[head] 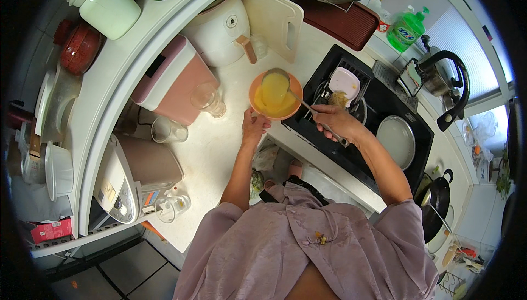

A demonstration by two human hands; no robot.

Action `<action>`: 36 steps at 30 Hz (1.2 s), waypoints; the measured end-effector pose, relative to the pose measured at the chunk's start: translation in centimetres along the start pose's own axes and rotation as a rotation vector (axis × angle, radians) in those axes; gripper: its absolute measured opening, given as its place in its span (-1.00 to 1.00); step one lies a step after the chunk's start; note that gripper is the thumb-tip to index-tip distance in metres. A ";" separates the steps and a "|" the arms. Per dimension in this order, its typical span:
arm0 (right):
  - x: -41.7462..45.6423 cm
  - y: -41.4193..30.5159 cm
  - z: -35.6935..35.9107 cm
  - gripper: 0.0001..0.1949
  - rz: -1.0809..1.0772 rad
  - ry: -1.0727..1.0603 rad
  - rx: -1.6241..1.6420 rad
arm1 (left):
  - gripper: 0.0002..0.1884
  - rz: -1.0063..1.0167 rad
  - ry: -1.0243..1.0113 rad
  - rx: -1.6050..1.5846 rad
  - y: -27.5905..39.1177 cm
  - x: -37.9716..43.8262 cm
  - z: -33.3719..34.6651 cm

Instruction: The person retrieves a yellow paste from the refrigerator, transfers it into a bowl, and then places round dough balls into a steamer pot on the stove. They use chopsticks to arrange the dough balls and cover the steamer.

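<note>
An orange bowl (297, 101) of yellow liquid, which looks like beaten egg, sits on the white counter beside the black gas stove. My left hand (254, 126) rests at the bowl's near rim, its fingers against the side. In my right hand (335, 121) is the handle of a metal ladle (304, 103). The ladle's round head lies over the far part of the bowl and is full of the same yellow liquid. Just right of the bowl, a pale pink dish (345, 83) stands on the stove grate, with a brownish clump (338, 98) at its edge.
Left of the bowl stand a drinking glass (208, 100), a second glass (169, 130) and a pink-and-white box-shaped container (181, 78). A white air fryer (224, 28) is behind. A round pale lid or pan (396, 142) covers the right burner. A black wok (434, 209) lies farther right.
</note>
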State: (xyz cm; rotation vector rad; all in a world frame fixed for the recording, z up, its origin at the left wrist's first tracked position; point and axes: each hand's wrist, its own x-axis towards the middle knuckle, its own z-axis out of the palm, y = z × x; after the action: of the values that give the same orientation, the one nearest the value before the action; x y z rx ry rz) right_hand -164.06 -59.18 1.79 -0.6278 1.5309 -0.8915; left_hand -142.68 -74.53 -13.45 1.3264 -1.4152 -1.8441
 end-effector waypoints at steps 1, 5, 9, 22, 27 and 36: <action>-0.3 -0.1 0.0 -0.52 -0.013 0.024 -0.031 | -0.47 0.007 -0.008 -0.010 -0.3 0.2 -0.2; -1.3 0.2 -0.2 -0.50 -0.122 0.112 -0.176 | -0.47 0.018 -0.009 -0.018 -0.6 0.5 -0.3; -2.5 -0.2 0.1 -0.47 -0.280 0.183 -0.431 | -0.60 0.020 0.007 0.001 0.0 0.1 -0.1; 0.9 2.4 1.8 -0.44 -0.427 0.399 -1.549 | -0.57 0.011 0.001 -0.001 0.0 0.0 -0.1; -0.1 -1.1 1.6 -0.53 -0.274 0.236 -1.559 | -0.55 0.006 0.002 -0.002 -0.6 0.4 -0.2; 2.2 -6.9 -0.8 -0.56 0.144 -0.236 -0.898 | -0.45 0.015 0.011 -0.041 -1.0 0.7 -0.1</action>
State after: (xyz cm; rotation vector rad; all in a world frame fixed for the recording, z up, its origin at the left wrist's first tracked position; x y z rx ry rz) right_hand -165.83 -64.67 6.19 -1.1884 1.6939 0.0352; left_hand -142.74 -74.72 -14.61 1.3001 -1.3707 -1.8441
